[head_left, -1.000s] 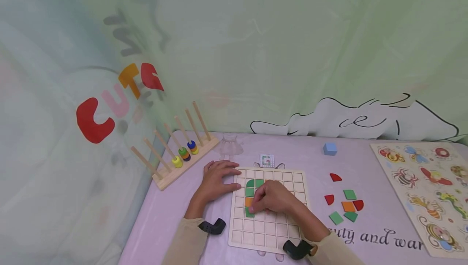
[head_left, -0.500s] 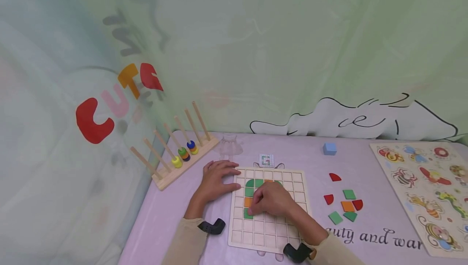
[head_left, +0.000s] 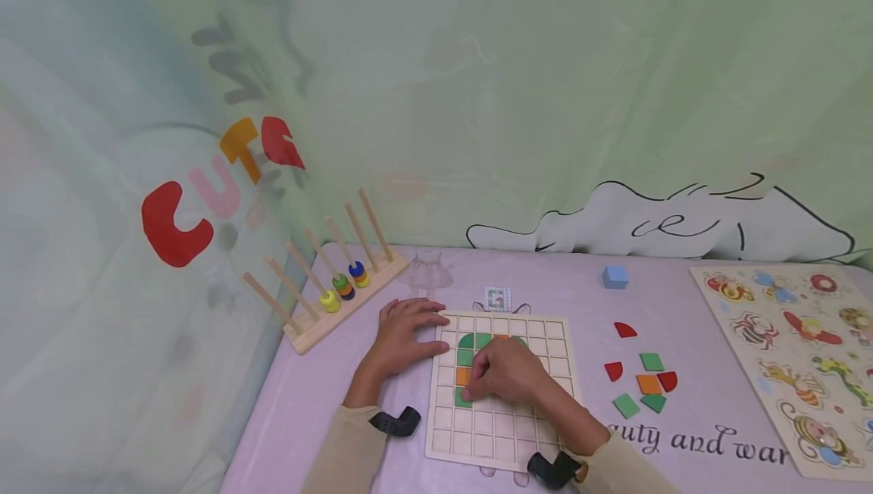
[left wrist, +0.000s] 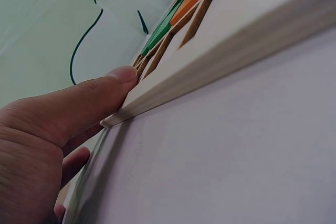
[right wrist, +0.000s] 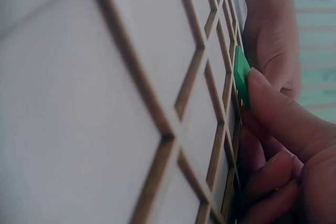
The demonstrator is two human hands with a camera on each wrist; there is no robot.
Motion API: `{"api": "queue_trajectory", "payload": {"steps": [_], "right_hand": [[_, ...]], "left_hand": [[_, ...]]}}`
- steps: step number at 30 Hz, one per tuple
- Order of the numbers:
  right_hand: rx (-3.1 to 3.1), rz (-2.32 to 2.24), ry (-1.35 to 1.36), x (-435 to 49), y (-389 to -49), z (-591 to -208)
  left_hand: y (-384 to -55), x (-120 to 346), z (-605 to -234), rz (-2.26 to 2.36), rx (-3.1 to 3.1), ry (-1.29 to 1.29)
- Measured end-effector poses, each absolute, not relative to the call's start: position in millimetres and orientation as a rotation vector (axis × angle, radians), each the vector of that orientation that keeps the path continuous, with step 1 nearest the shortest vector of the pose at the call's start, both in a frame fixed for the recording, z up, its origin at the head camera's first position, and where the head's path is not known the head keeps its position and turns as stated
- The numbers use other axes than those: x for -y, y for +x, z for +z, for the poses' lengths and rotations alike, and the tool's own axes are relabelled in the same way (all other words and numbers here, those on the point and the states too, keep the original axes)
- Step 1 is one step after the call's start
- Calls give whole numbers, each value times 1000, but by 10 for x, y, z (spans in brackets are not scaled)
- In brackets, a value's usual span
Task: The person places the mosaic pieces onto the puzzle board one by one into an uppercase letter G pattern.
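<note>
My right hand (head_left: 510, 370) bends over the wooden grid board (head_left: 446, 442), its thumb and curled fingers pinching a green tile (head_left: 461, 398) at a cell in the left part. In the right wrist view the thumb tip lies against that tile, which stands slightly tilted at the grid ribs. An orange tile (head_left: 463, 376) sits in the cell just above. Green tiles (head_left: 483, 341) and another orange tile fill part of the upper row, partly behind the right hand. My left hand (head_left: 408, 336) rests at the board's upper left edge, thumb (left wrist: 123, 74) on the rim, fingers extended.
A small pattern card (head_left: 497, 299) lies behind the board. Loose red, green and orange tiles (head_left: 649, 385) are scattered to the right. A blue block (head_left: 615, 277), an insect puzzle board (head_left: 784, 357) and a peg stand (head_left: 351, 304) with coloured rings surround the area.
My right hand has settled slightly with the green tile, uncovering more of the orange and green tiles in the upper row. The left hand stays in place.
</note>
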State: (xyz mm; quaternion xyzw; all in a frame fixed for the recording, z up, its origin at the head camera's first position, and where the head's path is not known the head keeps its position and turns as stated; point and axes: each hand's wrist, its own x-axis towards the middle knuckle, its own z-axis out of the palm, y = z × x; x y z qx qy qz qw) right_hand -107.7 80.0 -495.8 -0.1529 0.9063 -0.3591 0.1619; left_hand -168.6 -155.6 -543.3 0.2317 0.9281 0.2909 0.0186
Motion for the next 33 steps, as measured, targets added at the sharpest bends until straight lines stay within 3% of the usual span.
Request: {"api": "queue_trajectory", "payload": {"steps": [22, 33], "right_hand": [[-2565, -1011, -370, -786, -1069, -4949], [-2441, -1140, -487, -1000, -1095, -4909]], "left_hand": [[-1700, 1571, -5446, 927, -2885, 720], [-1691, 1555, -5434, 920, -2889, 722]]}}
